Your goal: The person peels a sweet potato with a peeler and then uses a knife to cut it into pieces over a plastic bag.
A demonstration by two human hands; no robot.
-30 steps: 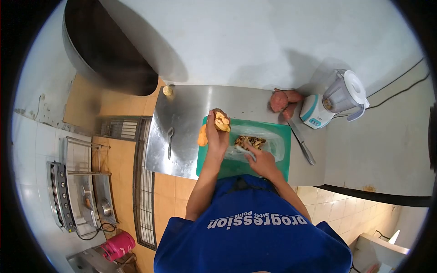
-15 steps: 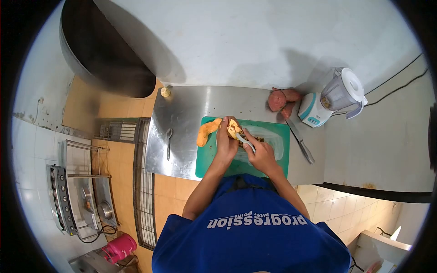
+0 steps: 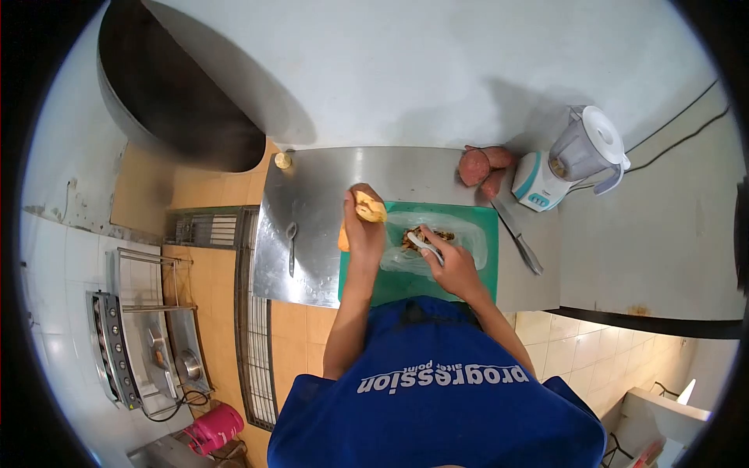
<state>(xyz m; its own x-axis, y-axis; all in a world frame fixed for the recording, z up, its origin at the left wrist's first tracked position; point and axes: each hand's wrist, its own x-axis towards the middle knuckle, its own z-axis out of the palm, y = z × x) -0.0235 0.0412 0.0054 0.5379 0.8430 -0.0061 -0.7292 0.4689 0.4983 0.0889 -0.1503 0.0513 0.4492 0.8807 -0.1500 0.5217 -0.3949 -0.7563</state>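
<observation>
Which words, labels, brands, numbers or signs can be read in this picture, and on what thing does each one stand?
"progression": white letters, upside down, on the blue shirt.
"point": smaller, upside down, same blue shirt; the word before it is blurred, perhaps "after".
Blender: any marks are too small to read.

Blue shirt [image 3: 437, 429] with white lettering [image 3: 443, 377]
</observation>
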